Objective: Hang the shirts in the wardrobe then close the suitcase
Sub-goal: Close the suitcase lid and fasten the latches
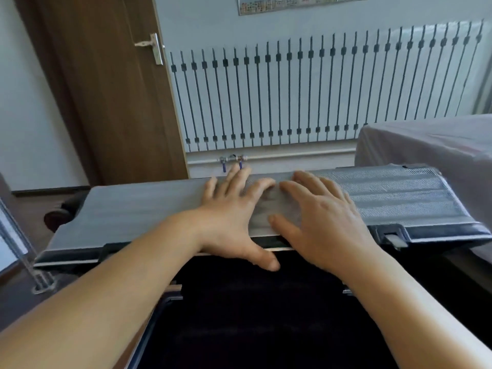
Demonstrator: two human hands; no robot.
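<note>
Grey ribbed shell under both palms: the suitcase lid (386, 198) is half lowered. Your left hand (234, 217) and right hand (322, 217) lie flat, fingers spread, thumbs hooked over its near edge, likely to steer it down. Dark suitcase interior (253, 315) below your wrists; no shirts visible.

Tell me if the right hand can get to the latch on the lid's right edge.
Probably yes: the right hand lies flat on the suitcase lid, and the latch sits uncovered just beside it.
</note>
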